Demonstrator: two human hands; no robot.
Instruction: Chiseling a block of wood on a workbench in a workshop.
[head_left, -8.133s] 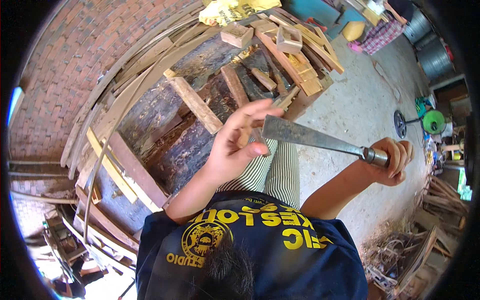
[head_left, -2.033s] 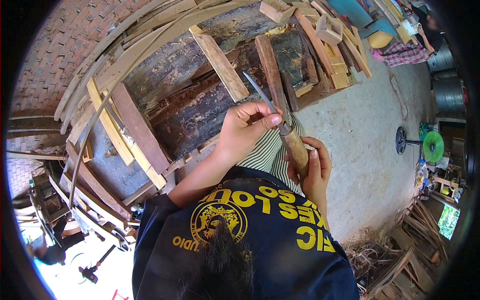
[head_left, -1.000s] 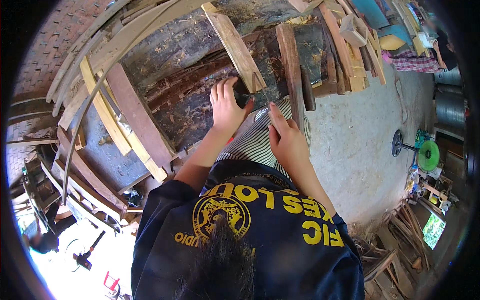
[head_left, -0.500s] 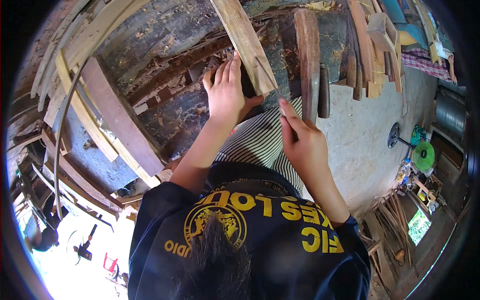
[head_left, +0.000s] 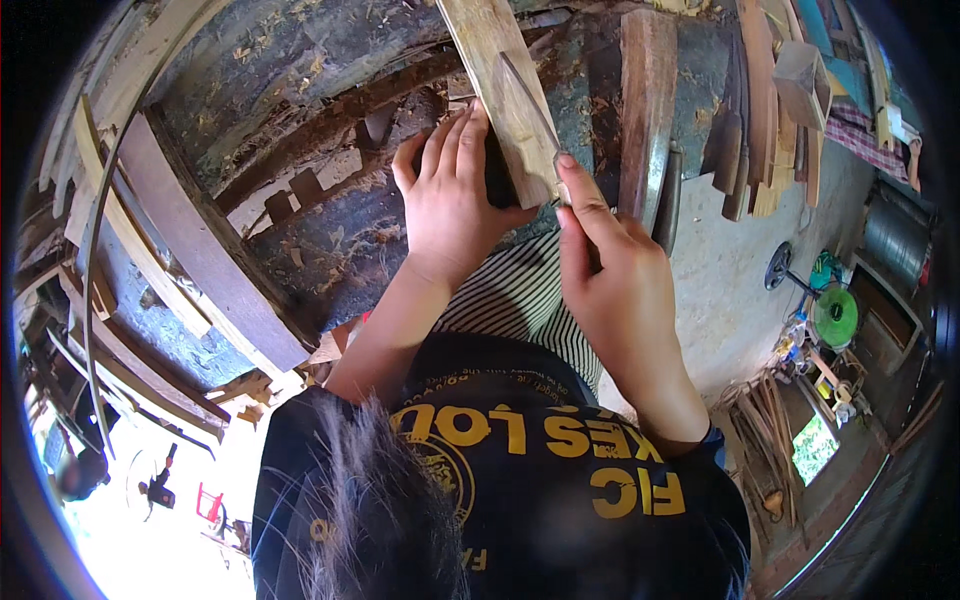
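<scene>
A pale wooden board runs away from me over the dark workbench, its near end close to my lap. Along its left side lie the fingers of my left hand, and the thumb reaches round the near end, gripping it. My right hand is closed round the near end of a slim, tapered metal file. The forefinger stretches along the tool. The file lies slantwise over the board's top face, its point away from me. Its handle is hidden in my fist.
Right of the board lie a thick wooden piece and a dark metal tool. A brown plank and several strips are at the left. An open wooden box shape sits at far right. A green fan stands by the wall.
My right hand has pushed the file forward, so more of it lies over the board. My left hand keeps its grip on the board. The whole view has shifted slightly.
</scene>
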